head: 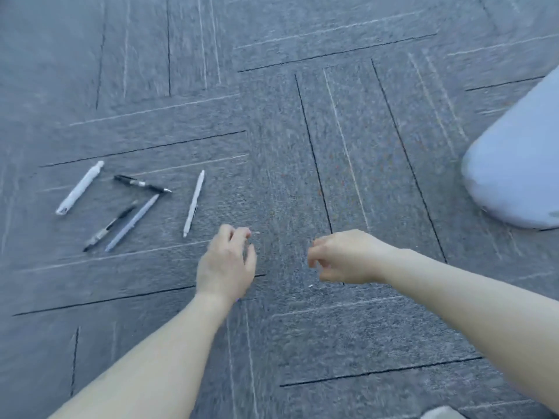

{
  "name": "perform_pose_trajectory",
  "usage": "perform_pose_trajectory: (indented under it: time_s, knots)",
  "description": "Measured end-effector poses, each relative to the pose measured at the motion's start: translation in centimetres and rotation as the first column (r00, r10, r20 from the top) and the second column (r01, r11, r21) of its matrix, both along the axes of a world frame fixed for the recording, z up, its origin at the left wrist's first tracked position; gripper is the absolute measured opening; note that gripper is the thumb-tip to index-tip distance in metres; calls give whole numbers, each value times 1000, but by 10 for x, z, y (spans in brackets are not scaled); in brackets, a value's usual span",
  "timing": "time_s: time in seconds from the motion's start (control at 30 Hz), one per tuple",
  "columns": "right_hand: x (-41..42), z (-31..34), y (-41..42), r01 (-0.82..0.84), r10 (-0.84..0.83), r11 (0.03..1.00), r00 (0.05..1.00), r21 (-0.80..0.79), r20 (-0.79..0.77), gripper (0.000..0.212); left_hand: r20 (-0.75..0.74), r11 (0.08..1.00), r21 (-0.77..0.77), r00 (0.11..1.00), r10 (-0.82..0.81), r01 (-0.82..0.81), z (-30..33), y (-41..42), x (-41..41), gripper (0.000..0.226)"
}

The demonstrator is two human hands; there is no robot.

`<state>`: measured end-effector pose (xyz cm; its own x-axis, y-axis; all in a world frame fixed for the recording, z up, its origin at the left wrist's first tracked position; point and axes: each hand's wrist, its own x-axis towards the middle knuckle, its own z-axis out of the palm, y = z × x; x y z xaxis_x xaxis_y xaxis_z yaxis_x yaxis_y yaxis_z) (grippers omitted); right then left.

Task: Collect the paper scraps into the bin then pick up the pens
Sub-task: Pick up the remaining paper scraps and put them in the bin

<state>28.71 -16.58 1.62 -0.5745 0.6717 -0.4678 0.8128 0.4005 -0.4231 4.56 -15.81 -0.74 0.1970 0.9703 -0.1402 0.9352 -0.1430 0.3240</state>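
Both hands hover over bare carpet, five pens waiting off to our left.

From the head view, our left hand (pixel 225 264) hangs palm-down with fingers curled loosely and apart, holding nothing, just right of the nearest white pen (pixel 194 203). Our right hand (pixel 341 257) sits beside it, fingers bent inward and not clamped on anything we can make out, though blur hides the tips. Further left lie a grey pen (pixel 132 222), two black pens (pixel 142 184) (pixel 109 226) and a fat white marker (pixel 79 187), scattered flat on the grey carpet (pixel 302 146). We see no paper scraps beyond a tiny white fleck (pixel 310 286), and no bin, so we judge the pens come next; a pale knee (pixel 514 170) rests at right.
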Motion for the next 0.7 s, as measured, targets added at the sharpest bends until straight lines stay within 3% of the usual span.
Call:
perform_pose_trajectory:
  time_s: [0.17, 0.27, 0.43, 0.53, 0.7]
  knots:
    - [-19, -22, -12, -163, 162, 987, 986, 7, 42, 21, -216, 983, -6, 960, 178, -184, -12, -58, -42, 54]
    - [-20, -26, -12, -208, 206, 977, 977, 42, 55, 20, -203, 953, -28, 935, 292, -303, -15, -76, -48, 72]
    - [-30, -25, -15, -289, 283, 957, 951, 37, 122, 20, -257, 960, -100, 939, 227, -260, -20, -78, -47, 94]
    - [-36, -22, -14, -205, 204, 979, 974, 5, 96, 17, -228, 965, -109, 951, 207, -237, -20, -75, -46, 83]
    - [-58, -17, -2, 23, -27, 998, 997, -65, -68, 8, -88, 987, -4, 983, 162, -163, -28, -79, -38, 20]
